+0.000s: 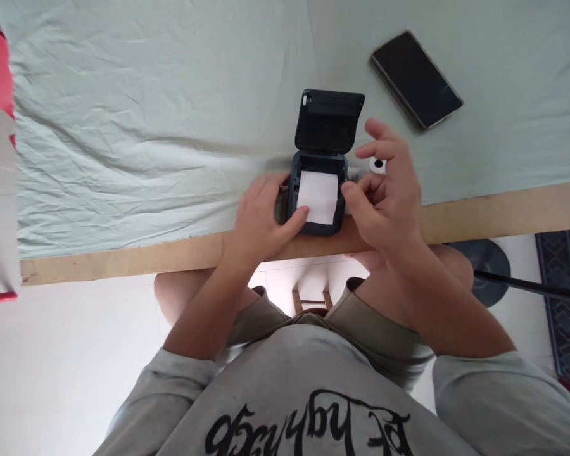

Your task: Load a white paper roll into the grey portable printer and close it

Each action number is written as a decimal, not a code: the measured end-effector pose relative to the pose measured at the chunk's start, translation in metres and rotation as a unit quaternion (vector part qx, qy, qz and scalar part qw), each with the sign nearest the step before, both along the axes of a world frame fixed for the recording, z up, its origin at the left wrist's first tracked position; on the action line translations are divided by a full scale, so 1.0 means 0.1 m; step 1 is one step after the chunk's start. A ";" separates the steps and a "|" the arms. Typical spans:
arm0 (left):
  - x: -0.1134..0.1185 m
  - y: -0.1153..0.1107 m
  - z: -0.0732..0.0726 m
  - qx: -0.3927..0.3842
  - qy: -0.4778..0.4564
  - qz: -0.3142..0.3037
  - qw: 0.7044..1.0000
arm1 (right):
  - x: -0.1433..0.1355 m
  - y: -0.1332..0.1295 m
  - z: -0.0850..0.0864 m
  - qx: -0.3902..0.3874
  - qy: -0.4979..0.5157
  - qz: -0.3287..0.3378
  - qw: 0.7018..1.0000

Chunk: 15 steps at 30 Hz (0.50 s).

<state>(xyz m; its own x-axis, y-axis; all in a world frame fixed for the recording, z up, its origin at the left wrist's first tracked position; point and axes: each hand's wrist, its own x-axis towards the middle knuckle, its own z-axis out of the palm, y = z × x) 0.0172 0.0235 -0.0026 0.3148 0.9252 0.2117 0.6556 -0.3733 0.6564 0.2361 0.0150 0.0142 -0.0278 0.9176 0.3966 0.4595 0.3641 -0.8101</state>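
Observation:
A small dark device (pixel 293 221) lies near the table's front edge, its black lid (pixel 327 123) raised at the back. White paper (pixel 319 196) lies over its inside, a ragged end toward me. My left hand (pixel 266 215) grips the device's left side, the thumb resting on the paper's left edge. At the right side, my right hand (pixel 390 190) has thumb and curled fingers near the rim, with other fingers raised and apart; nothing shows in it. A small white roll (pixel 377 165) with a dark core is partly behind my right hand.
A dark phone (pixel 417 79) lies at the back right on the pale green cloth (pixel 171 114). The wooden table edge (pixel 123 261) runs across in front of me. Below it are my legs, a small wooden stool and a round dark base (pixel 489 272) with a pole.

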 end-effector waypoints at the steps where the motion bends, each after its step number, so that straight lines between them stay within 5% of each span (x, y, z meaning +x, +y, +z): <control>1: 0.00 0.00 0.00 0.002 0.002 0.000 1.000 | -0.01 0.01 0.00 -0.007 0.009 -0.010 1.000; 15: -0.05 -0.03 -0.02 -0.005 0.029 -0.012 0.999 | -0.09 0.18 0.01 -0.070 0.024 -0.012 0.997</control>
<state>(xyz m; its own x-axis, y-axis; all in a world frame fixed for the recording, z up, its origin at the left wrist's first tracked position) 0.0127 0.0205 -0.0043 0.3491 0.9189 0.1836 0.6837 -0.3838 0.6207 0.2272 0.0335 0.0156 0.0098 0.9641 0.2655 0.4261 0.2362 -0.8733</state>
